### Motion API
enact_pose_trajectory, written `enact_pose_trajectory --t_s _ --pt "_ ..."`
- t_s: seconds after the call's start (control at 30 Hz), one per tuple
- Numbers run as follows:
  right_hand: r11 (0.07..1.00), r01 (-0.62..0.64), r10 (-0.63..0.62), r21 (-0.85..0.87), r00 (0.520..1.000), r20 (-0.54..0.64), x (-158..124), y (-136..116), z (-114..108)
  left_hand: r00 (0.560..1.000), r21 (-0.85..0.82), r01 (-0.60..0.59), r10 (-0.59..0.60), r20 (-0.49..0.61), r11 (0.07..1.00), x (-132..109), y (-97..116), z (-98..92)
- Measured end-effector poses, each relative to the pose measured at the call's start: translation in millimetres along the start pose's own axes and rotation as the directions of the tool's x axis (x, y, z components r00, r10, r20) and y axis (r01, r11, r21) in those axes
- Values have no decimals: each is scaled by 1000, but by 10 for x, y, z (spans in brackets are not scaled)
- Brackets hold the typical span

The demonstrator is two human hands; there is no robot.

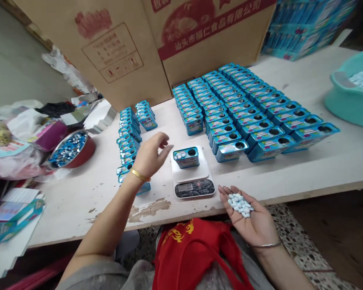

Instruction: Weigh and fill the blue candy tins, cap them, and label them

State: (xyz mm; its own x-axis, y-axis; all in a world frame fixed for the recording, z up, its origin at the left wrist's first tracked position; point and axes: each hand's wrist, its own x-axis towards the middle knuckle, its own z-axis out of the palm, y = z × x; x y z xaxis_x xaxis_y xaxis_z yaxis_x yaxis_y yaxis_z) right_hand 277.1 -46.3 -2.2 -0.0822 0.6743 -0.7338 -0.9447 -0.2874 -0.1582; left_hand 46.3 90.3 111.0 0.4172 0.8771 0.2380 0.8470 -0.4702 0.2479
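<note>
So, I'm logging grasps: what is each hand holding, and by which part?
The right hand holds loose white pieces, heaped on its open, upturned palm; the left hand shows nothing held.

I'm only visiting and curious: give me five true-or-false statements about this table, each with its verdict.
1. White pieces lie in the right hand. True.
2. The scale bears nothing. False: one tin stands on the scale.
3. The left hand has a gold bracelet at its wrist. True.
4. The basin is at the picture's left. False: the basin is at the right.
5. The left hand is gripping the tin. False: that tin is apart from it.
</note>
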Motion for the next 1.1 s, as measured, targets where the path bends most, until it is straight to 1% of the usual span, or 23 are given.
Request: enact_pose_trajectory --t_s 0.07,0.17,0.23,0.33,0.53,0.63,0.73,0.8,0.9,1.0,1.1 --pt "1000 -3 3 -3 1000 -2 17 -7 -20 998 -19 35 -36 -59 999 -118 -127 -22" --pt "1000 -7 7 -8 1000 3 33 1 -30 997 -32 40 -42 -61 999 -271 -246 3" --pt "1000 -6 6 -15 1000 15 36 15 -21 999 -35 21 -23 -45 999 -336 -273 30" --pt "1000 -12 12 -20 1000 8 35 41 3 999 -41 -14 12 -45 999 -372 -260 54" --pt "999 -5 6 -48 1000 13 43 82 30 997 -135 -73 75 8 988 -317 -200 83" --pt "999 -16 15 -44 1000 -25 35 87 67 990 -183 -128 138 41 975 -268 -185 119" --pt "999 -36 33 -33 997 -68 22 84 116 980 -188 -167 183 73 968 -219 -163 154" --pt "999 -45 43 -20 996 -84 22 82 135 975 -170 -178 198 103 969 -187 -146 173" --pt "999 -39 39 -8 996 -86 42 84 137 966 -93 -196 208 153 976 -135 -129 194" --pt "999 -32 31 -12 997 -72 73 91 130 952 -4 -238 234 196 971 -74 -124 202" --pt "999 -36 35 -14 997 -72 93 99 147 936 34 -277 261 236 960 -5 -113 215"
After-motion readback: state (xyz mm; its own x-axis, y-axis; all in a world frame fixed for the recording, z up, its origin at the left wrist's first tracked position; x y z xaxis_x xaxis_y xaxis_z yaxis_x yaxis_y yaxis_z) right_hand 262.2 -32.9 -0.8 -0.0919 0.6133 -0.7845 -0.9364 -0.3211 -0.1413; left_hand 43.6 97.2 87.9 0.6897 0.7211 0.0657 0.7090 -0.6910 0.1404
